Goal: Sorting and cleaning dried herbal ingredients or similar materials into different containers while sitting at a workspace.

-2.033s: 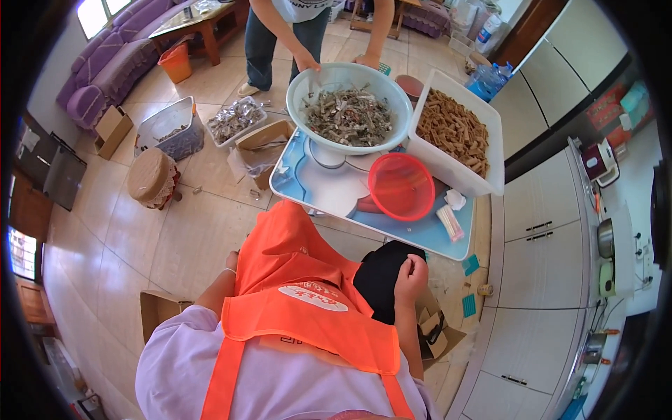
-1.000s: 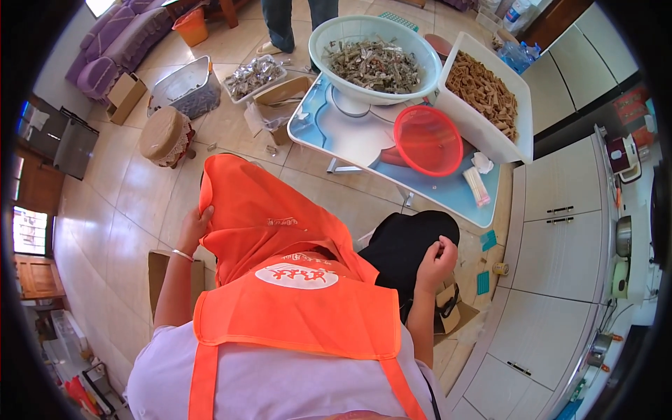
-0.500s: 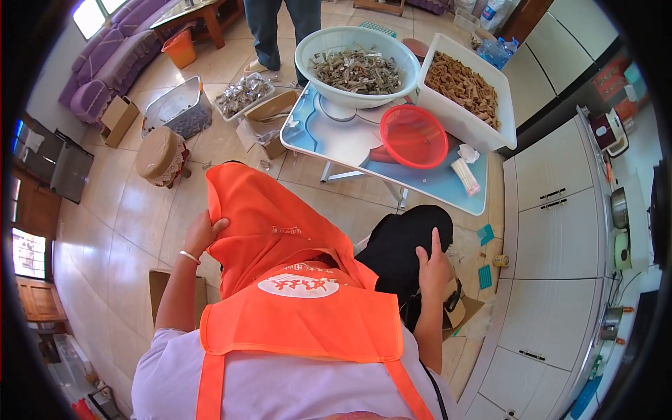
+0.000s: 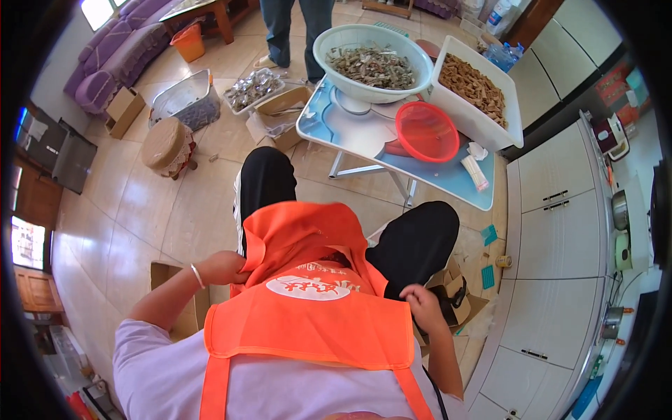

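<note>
An orange apron (image 4: 301, 241) with a white oval print covers my chest and lies bunched over my lap. At its left edge my left hand (image 4: 227, 267) is closed on the cloth, a white band round the wrist. My right hand (image 4: 424, 308) is beside the apron's right edge, against my black trousers (image 4: 420, 234). Its fingers are curled in; what they hold, if anything, is hidden.
Ahead, a blue folding table (image 4: 329, 126) bears a bowl (image 4: 420, 66) of wrapped pieces, a red basket (image 4: 427, 133) and a white tub (image 4: 514, 133) of brown strips. A stool (image 4: 166, 145) stands left, cabinets (image 4: 556, 238) right. Another person's legs (image 4: 280, 31) are beyond.
The apron's lower part has been drawn back off my left knee toward my waist, baring the black trouser leg. My right hand has come back from the knee and its fingers have curled.
</note>
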### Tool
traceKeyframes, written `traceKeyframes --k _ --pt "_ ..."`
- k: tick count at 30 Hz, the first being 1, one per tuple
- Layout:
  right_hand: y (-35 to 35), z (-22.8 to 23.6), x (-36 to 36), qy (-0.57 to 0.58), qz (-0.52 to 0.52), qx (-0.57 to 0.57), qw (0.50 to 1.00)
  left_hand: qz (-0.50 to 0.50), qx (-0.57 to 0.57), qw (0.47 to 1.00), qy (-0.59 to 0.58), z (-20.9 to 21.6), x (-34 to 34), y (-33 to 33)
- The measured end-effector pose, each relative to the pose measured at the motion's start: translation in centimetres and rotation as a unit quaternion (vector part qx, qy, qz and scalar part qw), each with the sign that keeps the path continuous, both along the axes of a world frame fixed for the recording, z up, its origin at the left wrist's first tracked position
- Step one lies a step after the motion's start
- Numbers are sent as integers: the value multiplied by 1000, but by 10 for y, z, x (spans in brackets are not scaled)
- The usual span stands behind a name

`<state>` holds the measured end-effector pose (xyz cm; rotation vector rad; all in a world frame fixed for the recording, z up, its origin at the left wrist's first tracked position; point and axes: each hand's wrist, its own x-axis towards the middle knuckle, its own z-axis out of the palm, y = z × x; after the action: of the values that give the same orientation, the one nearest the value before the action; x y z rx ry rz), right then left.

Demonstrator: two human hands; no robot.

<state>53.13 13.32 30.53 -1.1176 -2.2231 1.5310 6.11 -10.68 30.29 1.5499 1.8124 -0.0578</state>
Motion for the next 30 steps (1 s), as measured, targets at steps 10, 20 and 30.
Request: traceKeyframes --k 10,20,30 --pt "47 36 -7 106 -51 -120 986 227 167 943 179 -6 -188 37" --pt "30 -118 114 -267 -241 113 926 546 195 815 3 2 -298 182" --pt "9 -57 74 -208 -214 9 954 551 122 825 3 -61 -363 251"
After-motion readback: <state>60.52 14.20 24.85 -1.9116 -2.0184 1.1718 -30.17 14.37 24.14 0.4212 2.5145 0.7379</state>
